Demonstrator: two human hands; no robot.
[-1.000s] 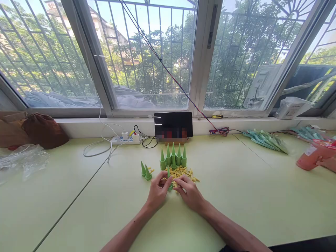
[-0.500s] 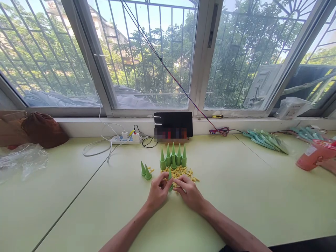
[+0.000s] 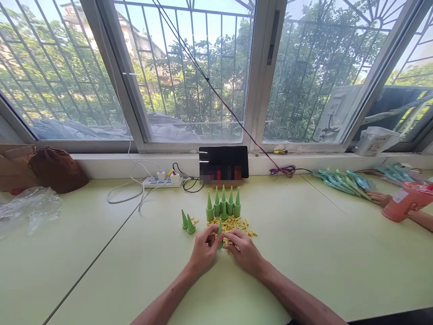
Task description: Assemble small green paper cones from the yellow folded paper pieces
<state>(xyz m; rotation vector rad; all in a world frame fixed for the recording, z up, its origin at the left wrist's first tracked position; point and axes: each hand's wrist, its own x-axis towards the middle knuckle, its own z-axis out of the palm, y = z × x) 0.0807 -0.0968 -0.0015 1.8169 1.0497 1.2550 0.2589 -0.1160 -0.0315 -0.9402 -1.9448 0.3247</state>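
Observation:
Between the fingers of my left hand (image 3: 205, 248) is a green cone-shaped piece (image 3: 220, 225), held upright with its tip showing above the thumb. My right hand (image 3: 244, 250) is closed in a pinch against the cone's side; whatever its fingertips hold is hidden or too small to make out. Just beyond both hands lies a pile of small yellow plastic pieces (image 3: 237, 223). Behind the pile, several green cones on ribbed bases (image 3: 223, 203) stand in a cluster. Two more green cones (image 3: 191, 225) stand to the left of my left hand.
A dark-screened tablet (image 3: 223, 163) leans at the window sill. To its left are a power strip (image 3: 162, 181) and cables. Bagged green-blue items (image 3: 343, 181), another person's hand (image 3: 380, 198) and a red cup (image 3: 407, 203) are at right. Clear plastic (image 3: 32, 208) lies left.
My hands stay together at the green cone, with the right fingertips slightly closer to it. At right, another person's hand has appeared by the bagged items.

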